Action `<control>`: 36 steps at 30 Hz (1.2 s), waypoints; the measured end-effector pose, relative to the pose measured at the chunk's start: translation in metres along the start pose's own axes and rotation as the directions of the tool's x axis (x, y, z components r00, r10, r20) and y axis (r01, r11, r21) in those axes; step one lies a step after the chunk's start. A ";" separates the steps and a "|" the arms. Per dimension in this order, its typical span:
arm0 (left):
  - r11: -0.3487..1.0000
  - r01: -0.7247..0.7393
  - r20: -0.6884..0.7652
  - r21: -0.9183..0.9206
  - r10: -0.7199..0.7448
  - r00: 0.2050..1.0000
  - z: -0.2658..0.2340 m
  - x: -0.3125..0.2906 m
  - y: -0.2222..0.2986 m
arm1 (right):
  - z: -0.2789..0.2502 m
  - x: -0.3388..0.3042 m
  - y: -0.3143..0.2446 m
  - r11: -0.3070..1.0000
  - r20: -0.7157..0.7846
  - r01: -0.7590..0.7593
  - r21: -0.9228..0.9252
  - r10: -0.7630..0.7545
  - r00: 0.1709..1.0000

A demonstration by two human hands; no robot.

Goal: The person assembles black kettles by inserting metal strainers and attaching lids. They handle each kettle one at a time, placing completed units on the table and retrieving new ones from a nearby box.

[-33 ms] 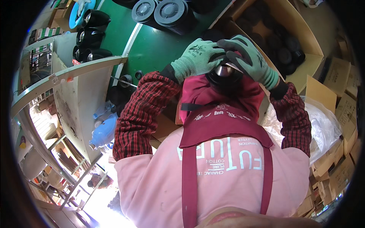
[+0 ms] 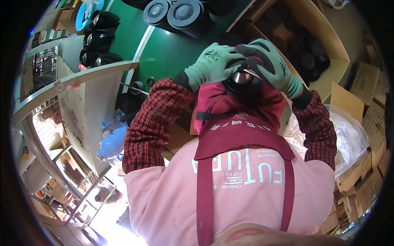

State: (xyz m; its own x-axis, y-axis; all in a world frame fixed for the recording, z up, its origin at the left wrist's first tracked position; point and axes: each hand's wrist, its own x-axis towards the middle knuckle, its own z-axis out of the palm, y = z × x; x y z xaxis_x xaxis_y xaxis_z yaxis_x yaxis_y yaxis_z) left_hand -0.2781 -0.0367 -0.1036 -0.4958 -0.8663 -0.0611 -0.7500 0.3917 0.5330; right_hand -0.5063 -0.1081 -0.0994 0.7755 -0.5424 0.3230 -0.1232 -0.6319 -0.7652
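Observation:
Against the red apron (image 2: 242, 141) at my lap sits a black round housing (image 2: 243, 91) with a shiny silver cone-shaped metal piece (image 2: 242, 77) at its top. My left hand (image 2: 215, 62), in a green glove with dark fingertips, is closed at the piece's upper left. From the upper right my right hand (image 2: 269, 67), gloved alike, has its fingers bent over the same piece, its thumb beside a thin silver edge. Both sets of fingertips meet above the metal, and what lies under them is partly hidden.
Stacked black ribbed discs (image 2: 184, 16) stand on the green table (image 2: 164, 53) ahead. Several glossy black housings (image 2: 98, 41) lie at the far left near a blue basin (image 2: 83, 15). An open carton (image 2: 340, 69) of black parts is at the right, above clear plastic (image 2: 349, 131).

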 end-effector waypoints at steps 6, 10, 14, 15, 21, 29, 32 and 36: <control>0.997 -0.060 0.061 -0.052 0.063 0.996 0.003 0.000 -0.005 | -0.005 -0.018 0.002 0.997 0.106 0.066 0.037 -0.070 0.992; 0.986 -0.093 -0.057 -0.141 0.085 0.995 0.003 0.013 -0.017 | 0.003 -0.007 -0.022 0.980 0.076 0.200 -0.019 -0.198 0.977; 0.857 -0.129 -0.409 -0.500 -0.102 0.907 0.033 0.067 -0.025 | 0.067 0.020 -0.068 0.959 0.202 0.275 0.068 -0.283 0.938; 0.804 -0.193 -0.476 -0.562 -0.124 0.871 0.046 0.071 -0.029 | 0.084 0.023 -0.071 0.952 0.086 0.302 0.054 -0.306 0.948; 0.687 -0.005 -0.552 -0.726 -0.579 0.600 0.087 0.052 -0.070 | 0.098 0.014 -0.016 0.881 -0.486 0.100 0.463 0.158 0.860; 0.472 0.403 -0.316 -0.784 -0.862 0.396 0.081 0.019 -0.077 | 0.115 0.045 0.060 0.988 -0.055 -0.135 0.081 0.140 0.989; 0.205 0.568 -0.028 -0.797 -0.952 0.303 0.049 -0.010 -0.048 | 0.126 0.056 0.072 0.975 0.104 0.057 -0.213 -0.035 0.994; 0.072 0.746 0.559 -0.662 -0.615 0.556 -0.013 -0.047 0.003 | 0.135 0.072 0.078 0.916 0.307 0.075 -0.394 0.054 0.950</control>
State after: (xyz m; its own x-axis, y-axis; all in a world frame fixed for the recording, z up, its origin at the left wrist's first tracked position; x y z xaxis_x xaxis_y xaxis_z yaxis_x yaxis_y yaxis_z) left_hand -0.2514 0.0010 -0.0879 -0.0591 -0.5487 -0.8339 -0.1341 -0.8235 0.5513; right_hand -0.3766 -0.1220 -0.2109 0.9202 -0.3797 0.0947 -0.2985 -0.8376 -0.4576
